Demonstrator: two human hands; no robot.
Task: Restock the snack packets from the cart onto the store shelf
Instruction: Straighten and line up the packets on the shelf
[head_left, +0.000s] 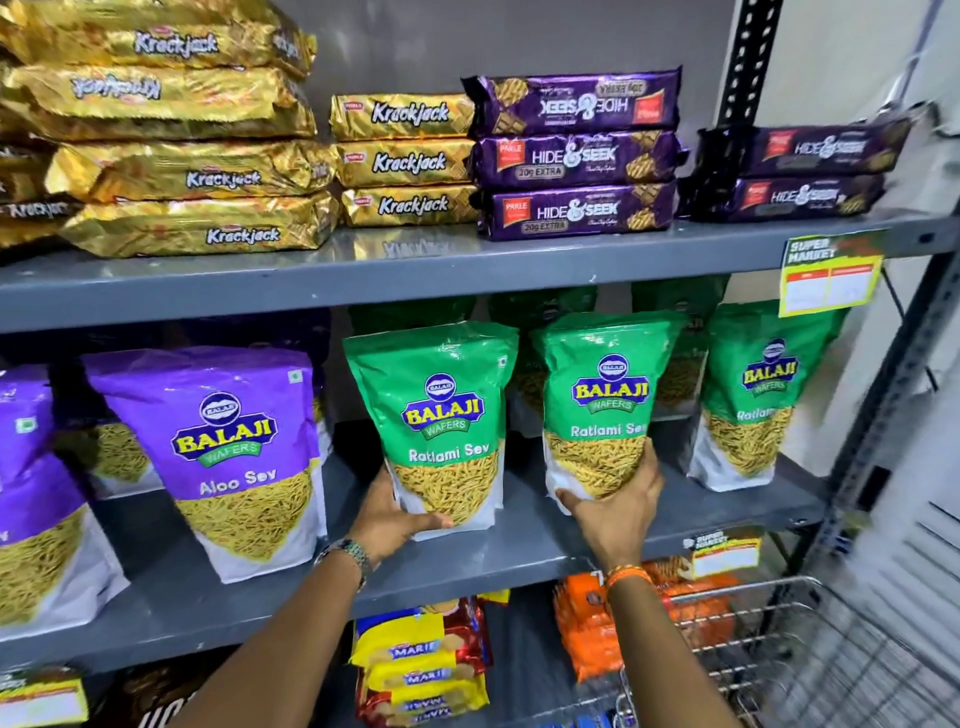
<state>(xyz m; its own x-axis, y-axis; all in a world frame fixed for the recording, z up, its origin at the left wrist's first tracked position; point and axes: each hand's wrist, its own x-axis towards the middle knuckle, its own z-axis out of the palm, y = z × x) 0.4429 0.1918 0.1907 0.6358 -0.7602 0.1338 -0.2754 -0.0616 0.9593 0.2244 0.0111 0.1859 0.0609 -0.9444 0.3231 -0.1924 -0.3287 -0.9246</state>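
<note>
Two green Balaji Ratlami Sev packets stand upright on the middle grey shelf (519, 545). My left hand (387, 517) grips the bottom of the left green packet (441, 410). My right hand (615, 506) grips the bottom of the right green packet (602, 395). Both packets rest near the shelf's front. A third green packet (753, 395) stands further right, and more green packets stand behind. The wire cart (810, 654) is at the lower right, its contents blurred.
Purple Aloo Sev packets (223, 452) stand at the left of the same shelf. The top shelf holds gold Krackjack packs (405, 161) and purple Hide & Seek packs (576, 156). Below are Marie biscuit packs (421, 660) and orange packs (587, 629). A grey upright (893, 374) bounds the right side.
</note>
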